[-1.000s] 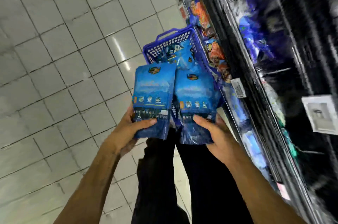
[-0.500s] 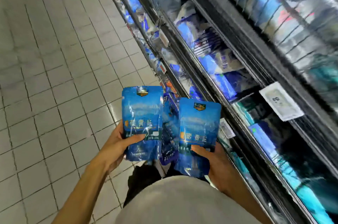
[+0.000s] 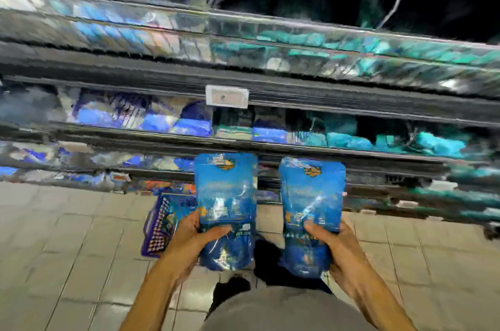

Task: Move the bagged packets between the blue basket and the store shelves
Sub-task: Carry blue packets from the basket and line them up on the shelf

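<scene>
Store shelves [image 3: 297, 111] run across the whole upper half of the view, from 9 o'clock to 3 o'clock, in several dark tiers with blurred blue packs on the left side and green-blue packs on the right side; one white price tag [image 3: 226, 96] sits on a shelf edge near 12 o'clock. Below is a floor of pale tiles [image 3: 67, 236], and on it, at about 9 o'clock from the hands, stands the blue basket [image 3: 159, 225], close under the lowest shelf and partly hidden behind the left packet. The left hand [image 3: 197, 236] grips the left packet [image 3: 226, 203] at its lower part, thumb across the front, and the right hand [image 3: 334, 241] grips the right packet [image 3: 311, 209] in the same way; both packets stand upright, a little apart from each other, in front of the lower shelves. I think the main risk is slipping: the bags look glossy and are held only near the bottom, so the heavy top part could tip forward or slide out during a reach. Another risk is the shelf lip, because a packet pushed in at a wrong angle may catch on the edge or knock down neighbouring packs. The picture is much blurred, so I cannot tell which shelf has a free place, and putting a packet among the wrong goods is also possible
</scene>
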Demonstrator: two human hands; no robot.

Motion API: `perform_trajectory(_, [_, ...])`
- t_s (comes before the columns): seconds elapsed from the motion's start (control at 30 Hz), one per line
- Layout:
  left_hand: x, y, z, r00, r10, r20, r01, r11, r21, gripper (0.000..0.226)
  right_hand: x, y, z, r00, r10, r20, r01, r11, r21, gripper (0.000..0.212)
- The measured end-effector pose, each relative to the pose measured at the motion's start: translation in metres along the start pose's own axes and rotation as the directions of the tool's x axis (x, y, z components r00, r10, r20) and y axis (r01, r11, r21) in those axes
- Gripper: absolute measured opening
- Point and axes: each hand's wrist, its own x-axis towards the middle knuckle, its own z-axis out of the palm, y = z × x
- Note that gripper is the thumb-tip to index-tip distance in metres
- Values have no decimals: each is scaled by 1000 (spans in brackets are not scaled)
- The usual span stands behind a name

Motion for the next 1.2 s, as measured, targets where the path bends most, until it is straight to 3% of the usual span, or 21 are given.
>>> perform_trajectory(0.13, [11,4,65,987,-57,147,34,988,153,52,-48,20,-44,972,-29,-232,68,985,159,52])
perform_trajectory(0.27, [8,9,141,945,-85,315,-20,948,316,51,-96,37,-97,892,-55,-448,183,952,247,54])
perform_trajectory(0.5, [-12,-12,285,837,-182,515,-110,867,486,54,-170,63,-204,755,-40,-655,360,859,363,42])
perform_trajectory(0.77, [-47,-71,461,776,-201,598,-124,881,457,59,-233,61,-366,634,-51,-772,423,858,291,36])
perform_trajectory(0.87, [-55,-76,515,751,-213,625,-123,885,449,61,-248,45,-415,632,-89,-770,463,840,283,32])
perform_trajectory(1.0, [-63,-62,579,724,-160,671,-146,915,375,36,-258,12,-467,639,-164,-751,510,821,255,28])
perform_trajectory(1.2, [-62,-28,670,697,-101,710,-160,943,292,39,-243,-50,-535,628,-266,-732,581,785,213,30])
